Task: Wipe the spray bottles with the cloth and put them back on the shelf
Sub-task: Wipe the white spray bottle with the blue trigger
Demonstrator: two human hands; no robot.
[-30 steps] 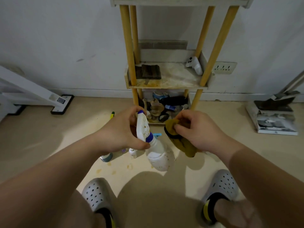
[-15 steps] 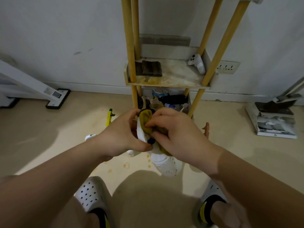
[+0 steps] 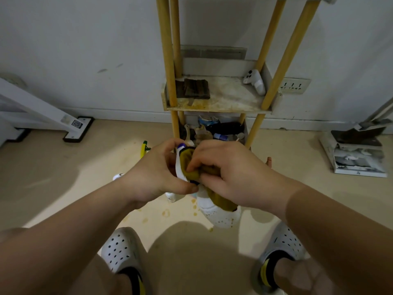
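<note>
Head view: left hand grips white spray bottle at its neck, held tilted between both hands. Right hand pinches mustard cloth against the sprayer head. Shelf just beyond the hands.

On my feed: left hand, right hand, forearms bare. Feet: white perforated left clog, matching right clog. Black socks, yellow stripe at ankles.
</note>
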